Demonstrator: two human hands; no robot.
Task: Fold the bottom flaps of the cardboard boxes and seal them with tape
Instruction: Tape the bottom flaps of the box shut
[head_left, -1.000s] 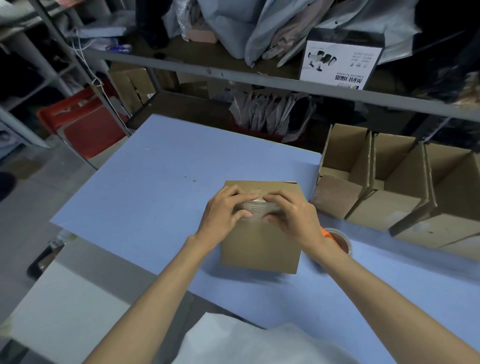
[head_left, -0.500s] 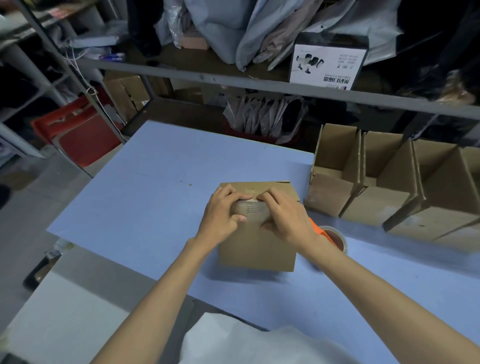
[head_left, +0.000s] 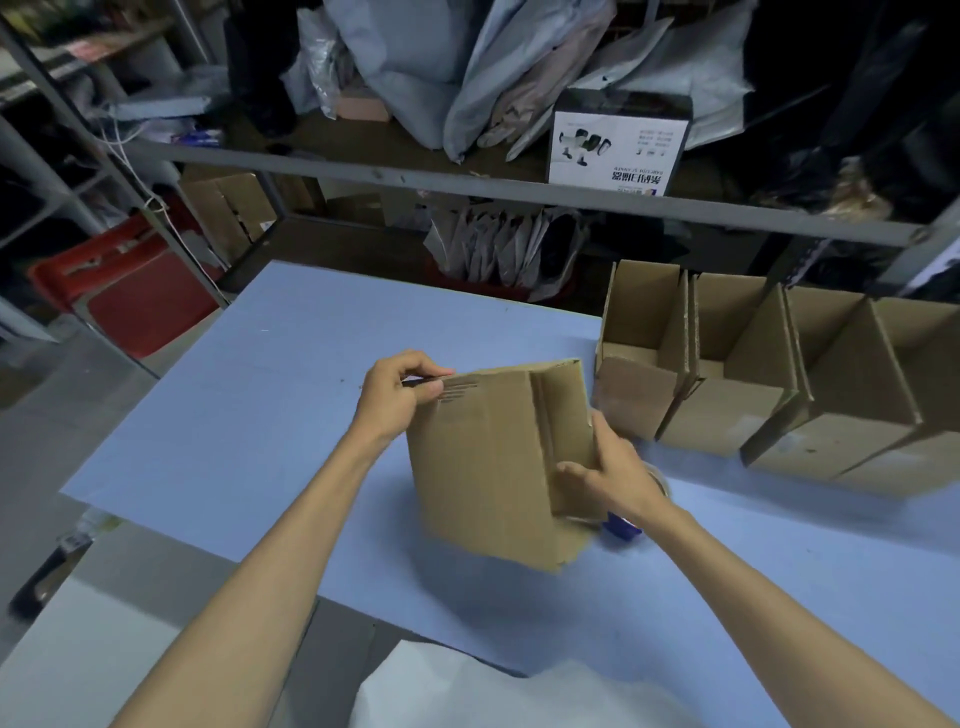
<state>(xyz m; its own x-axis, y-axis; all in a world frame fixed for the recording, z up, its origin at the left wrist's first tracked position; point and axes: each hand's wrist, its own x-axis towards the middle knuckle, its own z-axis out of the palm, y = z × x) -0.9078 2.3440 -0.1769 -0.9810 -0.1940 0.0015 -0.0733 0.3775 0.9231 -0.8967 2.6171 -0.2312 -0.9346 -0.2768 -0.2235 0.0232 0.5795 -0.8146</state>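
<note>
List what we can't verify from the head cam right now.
All head view:
- Tape seal on the held box: motion blur and dim light, so no seam can be read.
- Tape roll: mostly hidden behind the right hand.
- Print beside the left hand: too blurred to read.
- Row of open boxes: cut off by the right edge, count unknown.

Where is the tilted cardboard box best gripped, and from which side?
Probably by its edges, from both sides. The cardboard box is tilted, and its broad flat face offers nothing to pinch. The left hand pinches the upper left corner from the left; the right hand grips the lower right side from the right. That opposed hold looks sound.
</note>
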